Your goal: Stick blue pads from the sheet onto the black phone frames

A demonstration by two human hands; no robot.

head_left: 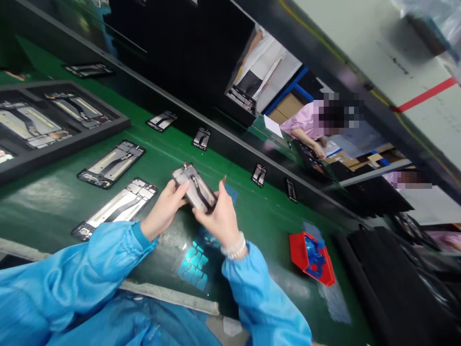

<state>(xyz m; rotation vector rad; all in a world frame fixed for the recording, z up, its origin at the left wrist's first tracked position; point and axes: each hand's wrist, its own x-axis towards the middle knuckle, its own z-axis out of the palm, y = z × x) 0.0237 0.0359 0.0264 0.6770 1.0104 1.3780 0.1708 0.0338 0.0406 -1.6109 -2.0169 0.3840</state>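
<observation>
Both hands hold one phone frame (193, 187) above the green worktop (262, 216). The left hand (163, 209) pinches its near-left edge between thumb and fingers; the right hand (218, 216) grips its lower end, fingers curled round it. Two more frames (117, 206) lie flat just left, beside a dark tray (72, 139). A red bin (298, 250) sits to the right, holding what look like blue parts

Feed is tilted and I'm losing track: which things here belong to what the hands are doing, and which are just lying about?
In hand: phone frame, gripped by left hand and right hand; blue sticker sheet right below them, probably.
Lying about: spare frames on the green belt; black tray of frames; red tray of blue bits; person in pink beyond.
</observation>
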